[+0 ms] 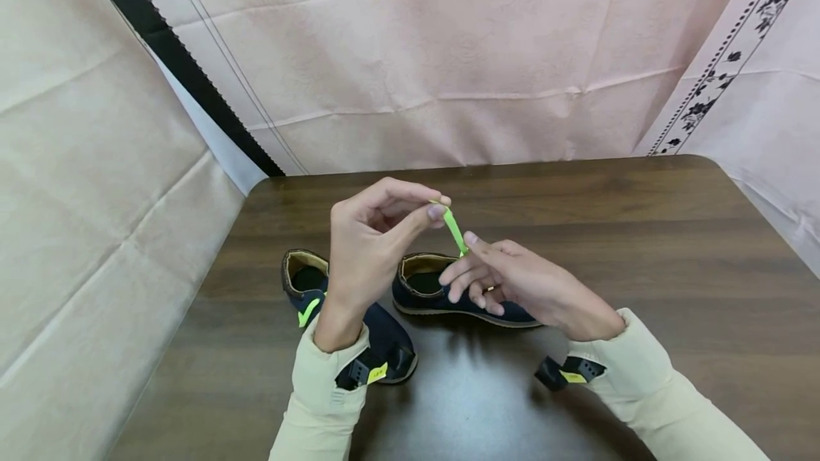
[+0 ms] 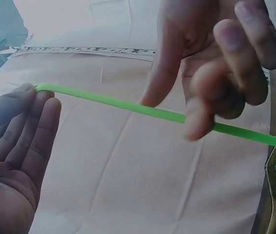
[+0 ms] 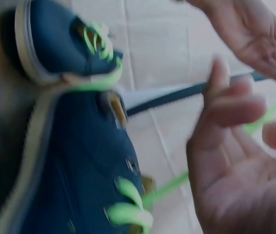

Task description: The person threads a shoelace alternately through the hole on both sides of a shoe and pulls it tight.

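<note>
My left hand (image 1: 366, 251) pinches a flat neon-green shoelace (image 1: 455, 230) between thumb and fingertips, above the table. From there the lace slants down to a navy shoe (image 1: 419, 304) lying sideways behind the hands. Beside the lace is my right hand (image 1: 522, 284), its fingers spread and loosely bent. In the left wrist view the stretched lace (image 2: 165, 114) passes between the right thumb and fingers, which do not close on it; whether they touch it I cannot tell. The right wrist view, blurred, shows green lacing (image 3: 130, 212) through the shoe's eyelets.
A second navy shoe (image 1: 391, 333) with green lacing stands to the left, partly hidden by my left wrist. Both shoes rest on a dark wooden table (image 1: 640, 233). Pale cloth (image 1: 480, 41) hangs behind the table's far edge. Small black cameras (image 1: 586, 368) are strapped to the wrists.
</note>
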A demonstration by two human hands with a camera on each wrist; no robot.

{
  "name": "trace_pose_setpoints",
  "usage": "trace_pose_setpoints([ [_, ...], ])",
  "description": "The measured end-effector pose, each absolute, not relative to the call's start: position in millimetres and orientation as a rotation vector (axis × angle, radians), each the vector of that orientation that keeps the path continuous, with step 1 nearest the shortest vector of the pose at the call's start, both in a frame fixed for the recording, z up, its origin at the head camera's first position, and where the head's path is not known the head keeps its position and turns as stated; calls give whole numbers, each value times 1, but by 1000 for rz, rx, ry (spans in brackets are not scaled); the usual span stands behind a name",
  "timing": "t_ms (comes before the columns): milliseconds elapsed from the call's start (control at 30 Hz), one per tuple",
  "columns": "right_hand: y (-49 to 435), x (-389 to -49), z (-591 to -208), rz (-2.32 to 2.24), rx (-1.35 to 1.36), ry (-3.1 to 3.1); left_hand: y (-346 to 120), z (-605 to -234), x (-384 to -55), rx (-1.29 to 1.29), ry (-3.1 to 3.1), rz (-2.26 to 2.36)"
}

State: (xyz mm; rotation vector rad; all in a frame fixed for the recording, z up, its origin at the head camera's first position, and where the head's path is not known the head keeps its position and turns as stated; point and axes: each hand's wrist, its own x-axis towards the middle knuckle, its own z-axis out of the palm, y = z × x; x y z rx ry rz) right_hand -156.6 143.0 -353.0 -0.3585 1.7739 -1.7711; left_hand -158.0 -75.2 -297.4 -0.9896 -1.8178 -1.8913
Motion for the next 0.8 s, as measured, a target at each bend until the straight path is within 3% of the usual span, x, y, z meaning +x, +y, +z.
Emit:
trace_pose_setpoints([
  [400, 152, -165, -353, -2242, -120, 1460, -67, -304, -162, -1223, -2237, -1702],
  [800, 167, -179, -360, -2096, -218, 1666, -62, -322, -175, -1172, -2573, -1251],
])
